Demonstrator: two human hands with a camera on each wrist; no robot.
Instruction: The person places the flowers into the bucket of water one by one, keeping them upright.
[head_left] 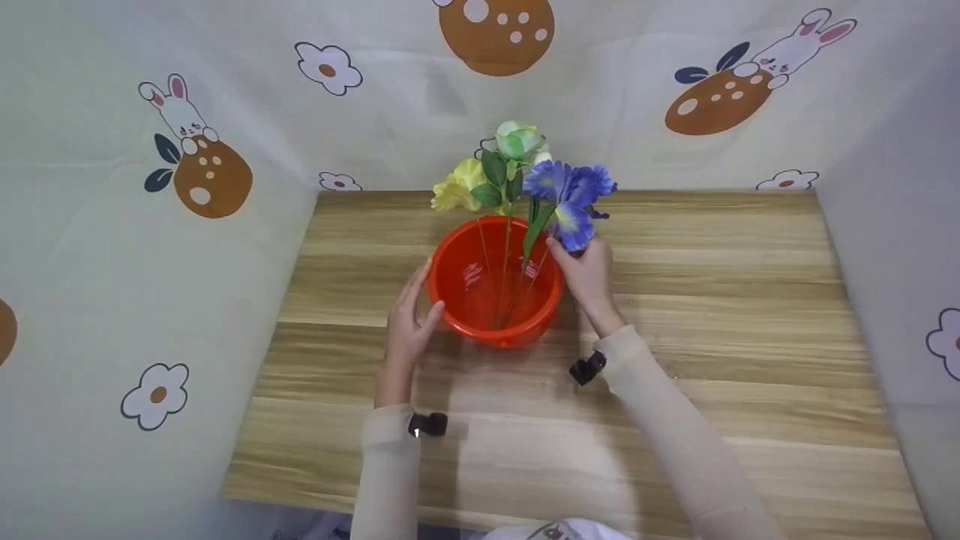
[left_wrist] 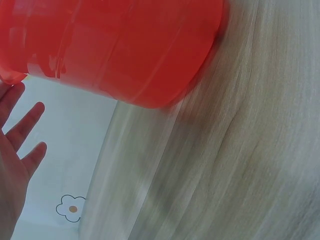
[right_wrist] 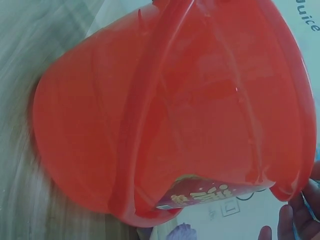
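Observation:
An orange-red plastic bucket (head_left: 459,247) stands on the wooden table. Artificial flowers lean in it: a yellow one (head_left: 459,186), a pale green rose (head_left: 517,140) and a blue-purple iris (head_left: 571,191). A white bloom partly shows behind the rose. My left hand (head_left: 409,319) rests along the bucket's left rim, its fingers extended and its thumb at the edge. My right hand (head_left: 590,277) is at the right rim under the iris, thumb beside the stem. Petals cover its fingertips in the head view; the right wrist view shows outstretched fingers (right_wrist: 285,220) near the rim.
The wood-grain table (head_left: 712,315) extends around the bucket. Cloth walls (head_left: 622,90) printed with rabbits and flowers enclose its back and sides. In the right wrist view, the bucket's red handle (right_wrist: 142,95) hangs down its outer side.

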